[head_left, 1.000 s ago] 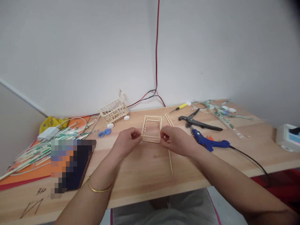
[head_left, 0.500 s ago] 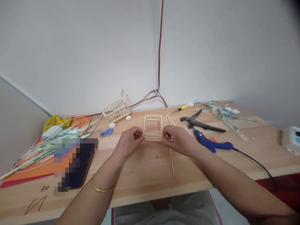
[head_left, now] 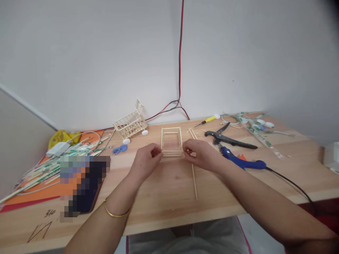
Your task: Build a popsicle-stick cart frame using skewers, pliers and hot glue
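Observation:
A small box frame of thin wooden sticks (head_left: 171, 141) stands on the wooden table (head_left: 164, 190). My left hand (head_left: 146, 161) pinches its near left corner, fingers closed. My right hand (head_left: 201, 155) pinches the near right corner in the same way. A loose long stick (head_left: 194, 181) lies on the table just under my right hand, pointing toward me.
A finished stick basket (head_left: 129, 123) sits at the back left, beside white and blue caps (head_left: 119, 149). Black pliers (head_left: 227, 138), a blue glue gun (head_left: 242, 162) with its cord and a yellow screwdriver (head_left: 205, 121) lie to the right. A pile of wrapped sticks (head_left: 47, 162) covers the left.
The stick frame has been tipped up and held slightly farther from me between both hands. The view has shifted a little; the hands keep their grip.

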Action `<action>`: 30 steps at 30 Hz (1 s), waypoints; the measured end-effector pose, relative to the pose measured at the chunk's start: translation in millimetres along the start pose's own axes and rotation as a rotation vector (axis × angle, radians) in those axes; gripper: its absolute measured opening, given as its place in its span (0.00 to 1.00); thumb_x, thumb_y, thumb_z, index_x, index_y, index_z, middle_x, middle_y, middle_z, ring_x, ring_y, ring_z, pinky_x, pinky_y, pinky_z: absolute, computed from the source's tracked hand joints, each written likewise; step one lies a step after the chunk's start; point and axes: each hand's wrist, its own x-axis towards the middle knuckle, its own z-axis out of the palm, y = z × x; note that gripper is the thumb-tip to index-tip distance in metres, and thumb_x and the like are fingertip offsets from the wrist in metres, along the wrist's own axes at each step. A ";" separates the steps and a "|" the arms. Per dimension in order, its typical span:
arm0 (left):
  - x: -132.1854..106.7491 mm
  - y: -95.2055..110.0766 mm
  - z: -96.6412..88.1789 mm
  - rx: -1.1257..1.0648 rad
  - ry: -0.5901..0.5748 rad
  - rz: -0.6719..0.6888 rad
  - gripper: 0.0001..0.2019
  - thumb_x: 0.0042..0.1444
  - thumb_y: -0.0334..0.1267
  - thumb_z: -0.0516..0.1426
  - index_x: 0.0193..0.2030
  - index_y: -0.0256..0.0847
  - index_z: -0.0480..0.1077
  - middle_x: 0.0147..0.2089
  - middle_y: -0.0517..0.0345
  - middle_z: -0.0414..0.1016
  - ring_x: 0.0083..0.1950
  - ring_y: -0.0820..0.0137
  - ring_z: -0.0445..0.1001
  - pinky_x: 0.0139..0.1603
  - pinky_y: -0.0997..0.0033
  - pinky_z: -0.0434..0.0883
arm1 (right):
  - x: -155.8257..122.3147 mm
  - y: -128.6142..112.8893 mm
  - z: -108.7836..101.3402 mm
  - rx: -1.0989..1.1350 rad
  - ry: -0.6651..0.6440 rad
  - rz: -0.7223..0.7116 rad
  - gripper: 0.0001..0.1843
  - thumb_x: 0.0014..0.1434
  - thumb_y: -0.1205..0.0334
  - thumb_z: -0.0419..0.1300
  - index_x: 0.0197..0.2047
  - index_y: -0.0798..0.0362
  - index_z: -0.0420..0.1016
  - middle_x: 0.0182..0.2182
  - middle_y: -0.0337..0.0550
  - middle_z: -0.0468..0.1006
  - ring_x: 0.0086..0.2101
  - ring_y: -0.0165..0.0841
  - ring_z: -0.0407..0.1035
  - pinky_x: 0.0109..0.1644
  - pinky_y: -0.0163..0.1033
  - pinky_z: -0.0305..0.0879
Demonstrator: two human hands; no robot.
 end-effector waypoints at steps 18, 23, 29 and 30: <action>4.0 -11.1 3.7 -0.134 -0.026 -0.063 0.06 0.47 0.38 0.58 0.28 0.39 0.67 0.24 0.63 0.68 0.26 0.75 0.65 0.27 0.76 0.61 | -2.0 5.8 2.8 -0.016 0.011 -0.013 0.06 0.52 0.73 0.52 0.31 0.53 0.66 0.28 0.42 0.73 0.30 0.31 0.66 0.35 0.34 0.59; 3.2 -9.3 4.2 -0.207 -0.043 -0.067 0.05 0.46 0.36 0.58 0.30 0.39 0.67 0.27 0.63 0.69 0.28 0.75 0.66 0.28 0.76 0.62 | -3.3 7.1 1.1 -0.062 0.032 -0.014 0.05 0.53 0.72 0.53 0.31 0.53 0.68 0.28 0.42 0.74 0.30 0.31 0.66 0.36 0.35 0.59; 3.1 -9.3 5.6 -0.196 -0.034 -0.054 0.04 0.46 0.34 0.58 0.30 0.39 0.67 0.27 0.63 0.69 0.29 0.75 0.67 0.30 0.76 0.64 | -3.9 7.9 -1.6 -0.094 0.043 -0.020 0.06 0.53 0.72 0.53 0.31 0.53 0.69 0.28 0.42 0.74 0.30 0.32 0.67 0.36 0.35 0.59; 3.1 -9.0 5.6 -0.191 -0.027 -0.054 0.04 0.46 0.34 0.58 0.30 0.39 0.67 0.27 0.63 0.69 0.29 0.75 0.67 0.30 0.76 0.64 | -3.8 8.1 -1.9 -0.101 0.034 -0.021 0.06 0.53 0.72 0.53 0.31 0.53 0.69 0.28 0.42 0.74 0.31 0.32 0.67 0.37 0.35 0.59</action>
